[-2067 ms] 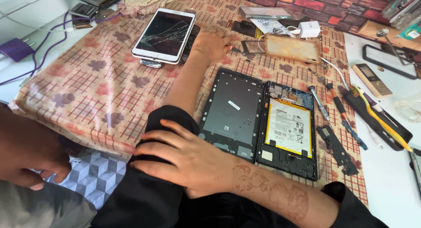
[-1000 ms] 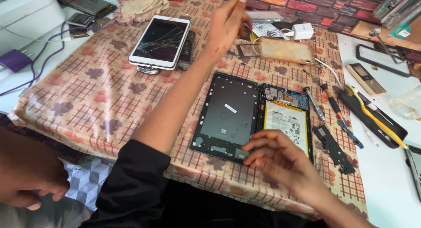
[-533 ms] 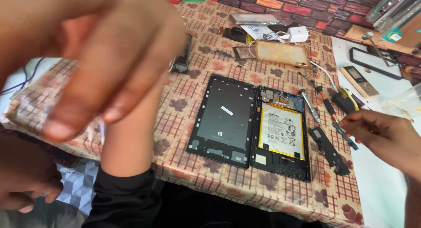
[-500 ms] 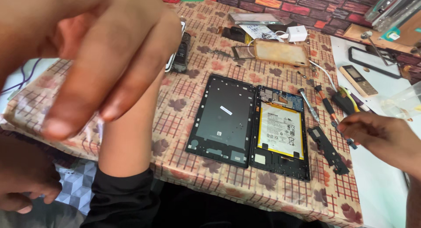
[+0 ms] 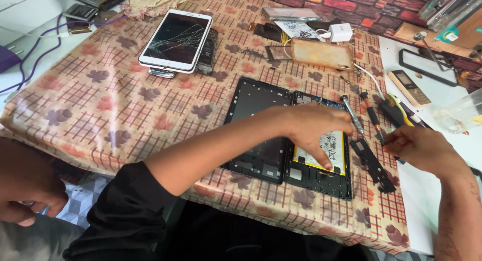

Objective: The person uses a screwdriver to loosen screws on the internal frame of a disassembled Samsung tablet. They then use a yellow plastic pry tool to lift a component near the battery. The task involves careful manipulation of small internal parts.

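Note:
An opened black tablet (image 5: 321,176) lies on the patterned tablecloth, its yellow-white battery (image 5: 337,149) showing. The detached black frame panel (image 5: 255,113) lies against its left side. My left hand (image 5: 314,129), fingers apart, rests flat on the battery and holds nothing. My right hand (image 5: 419,148) sits to the right with curled fingers. Its fingertips touch the lower end of a dark-handled screwdriver (image 5: 372,116); whether they grip it is unclear. A silver screwdriver (image 5: 351,113) lies between my two hands.
A white tablet with cracked glass (image 5: 175,40) lies at the far left. A black strip part (image 5: 374,166), a yellow-handled tool (image 5: 401,113), a clear case (image 5: 321,52), a white charger (image 5: 341,32), a small keypad phone (image 5: 407,88) and a plastic cup (image 5: 459,115) crowd the right. Another person's hand (image 5: 25,190) sits bottom left.
My left hand drew back from the far end of the table, passed close to the camera and came down on the battery. My right hand moved from the tablet's edge to the tools.

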